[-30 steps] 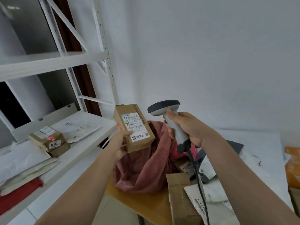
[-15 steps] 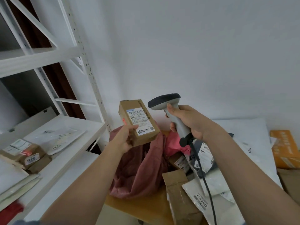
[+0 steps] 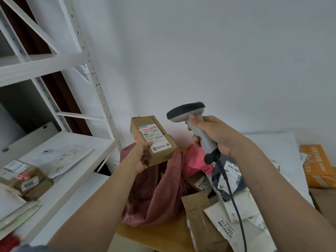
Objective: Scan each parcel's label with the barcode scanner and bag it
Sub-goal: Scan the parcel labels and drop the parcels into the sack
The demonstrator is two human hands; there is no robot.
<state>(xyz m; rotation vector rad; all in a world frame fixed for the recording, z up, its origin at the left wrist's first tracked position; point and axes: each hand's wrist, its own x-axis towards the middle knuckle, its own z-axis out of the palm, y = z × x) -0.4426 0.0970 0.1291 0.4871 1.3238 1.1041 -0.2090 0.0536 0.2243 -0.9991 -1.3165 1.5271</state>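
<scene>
My left hand (image 3: 137, 159) grips a small brown cardboard parcel (image 3: 160, 153) from below, its white label tilted up toward me. A red laser line crosses the barcode at the label's top. My right hand (image 3: 215, 135) holds the grey barcode scanner (image 3: 189, 113) by its handle, head pointing left at the parcel, with the black cable hanging down. Below both hands lies a dark red cloth bag (image 3: 154, 193), slumped on the table.
Several parcels lie on the wooden table (image 3: 145, 237) at right: a brown box (image 3: 201, 222), white poly mailers (image 3: 234, 220), an orange box (image 3: 316, 164). A white metal shelf (image 3: 60, 142) at left carries small boxes (image 3: 27, 180) and flat envelopes. A white wall stands behind.
The view has swung slightly right. The parcel and scanner stay raised close together, and a red scan line now shows on the label's barcode.
</scene>
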